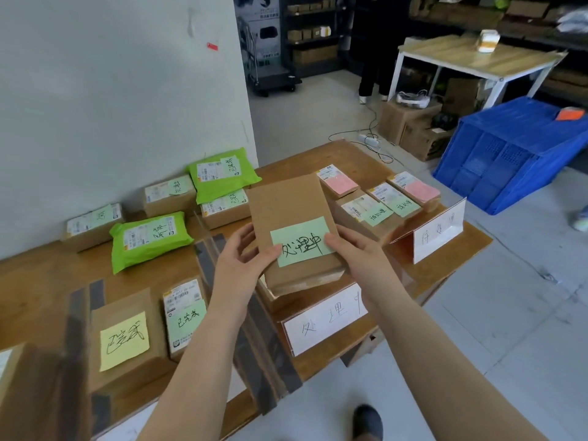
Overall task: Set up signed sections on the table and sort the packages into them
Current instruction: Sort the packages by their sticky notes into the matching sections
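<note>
Brown cardboard box [288,218] with a pale green handwritten sticky note [300,241] is up in both hands over the middle of the wooden table [38,278], tilted a bit. Left hand [245,262] grips its left edge, thumb pressing the note's corner; right hand [356,249] curls round the right edge, thumb on the note too. Right under it sits another cardboard box behind a white folded paper sign [324,318]. Further right, a second white sign [440,232] stands near boxes with pink and green notes. Left side has two lime green plastic mailers [149,240] and a box with a yellow sticky note [124,340]. Blue plastic crate [509,154] on the floor far right.
</note>
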